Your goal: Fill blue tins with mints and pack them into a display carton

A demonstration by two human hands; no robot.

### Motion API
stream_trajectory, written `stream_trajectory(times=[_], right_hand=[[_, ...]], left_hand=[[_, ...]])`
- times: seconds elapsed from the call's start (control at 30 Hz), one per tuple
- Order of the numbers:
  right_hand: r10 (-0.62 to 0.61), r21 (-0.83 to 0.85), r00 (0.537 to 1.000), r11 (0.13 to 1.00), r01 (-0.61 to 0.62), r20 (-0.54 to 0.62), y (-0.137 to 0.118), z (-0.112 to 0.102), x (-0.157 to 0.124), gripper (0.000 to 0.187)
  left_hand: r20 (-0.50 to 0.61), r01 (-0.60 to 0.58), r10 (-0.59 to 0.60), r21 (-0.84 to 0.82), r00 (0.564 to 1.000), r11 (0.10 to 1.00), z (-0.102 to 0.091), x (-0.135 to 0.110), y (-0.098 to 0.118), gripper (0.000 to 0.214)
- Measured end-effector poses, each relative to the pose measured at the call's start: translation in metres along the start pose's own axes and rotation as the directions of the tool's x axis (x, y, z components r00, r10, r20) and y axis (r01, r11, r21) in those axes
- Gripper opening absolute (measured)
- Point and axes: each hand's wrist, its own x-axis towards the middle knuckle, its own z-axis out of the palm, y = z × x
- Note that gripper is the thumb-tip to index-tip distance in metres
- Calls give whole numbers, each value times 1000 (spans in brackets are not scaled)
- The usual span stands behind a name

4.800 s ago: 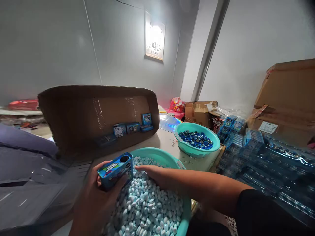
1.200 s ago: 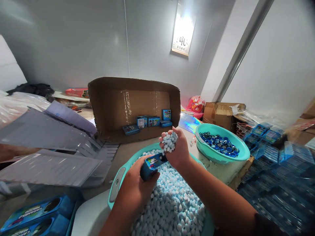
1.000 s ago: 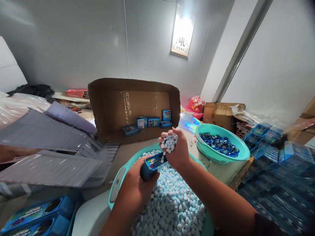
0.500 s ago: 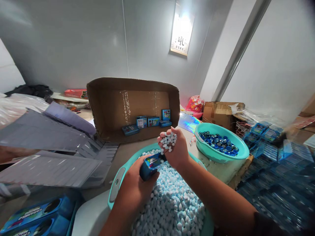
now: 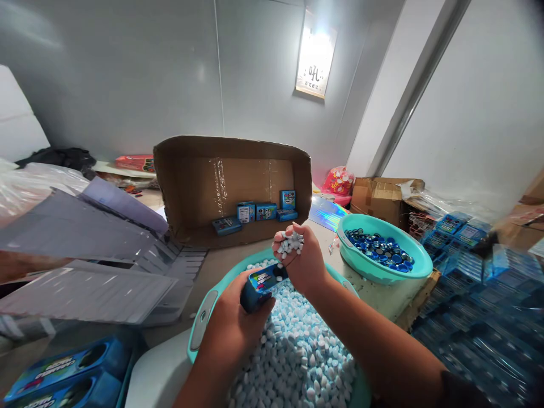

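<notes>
My left hand (image 5: 233,314) is wrapped round a small blue candy box (image 5: 259,285), tilted with its opening toward the right. Cupped just above that opening, my right hand (image 5: 309,263) holds a handful of white candies (image 5: 291,245). A few candies lie at the box's mouth, beside the heel of the right palm. Both hands are over a turquoise basin (image 5: 196,335), which is heaped with loose white candies (image 5: 293,345). How full the box is inside, I cannot tell.
Behind the basin, a cardboard box (image 5: 187,192) on its side holds several blue boxes (image 5: 266,212). A second turquoise basin (image 5: 419,258) at right contains blue caps (image 5: 380,249). Blue boxes (image 5: 63,368) stand at lower left, grey plastic sheets (image 5: 97,221) at left, stacked packs (image 5: 476,306) at right.
The handful in my right palm looks slightly smaller, and its fingers have curled in a little. My left hand keeps the box in nearly the same place. The view has shifted slightly.
</notes>
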Motion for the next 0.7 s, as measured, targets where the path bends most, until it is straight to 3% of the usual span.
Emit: stream_trajectory(times=[0.3, 0.5, 0.7], right_hand=[[-30, -59, 998, 998, 33, 60, 2, -2, 1, 11], [46, -2, 999, 999, -46, -10, 0, -2, 3, 8], [41, 8, 999, 999, -41, 6, 1, -3, 5, 8]], left_hand=[[7, -6, 6, -9, 1000, 1000, 1, 0, -5, 47], [-6, 11, -11, -30, 1000, 999, 2, -1, -3, 44], [13, 0, 0, 3, 1000, 1000, -1, 1, -3, 44]])
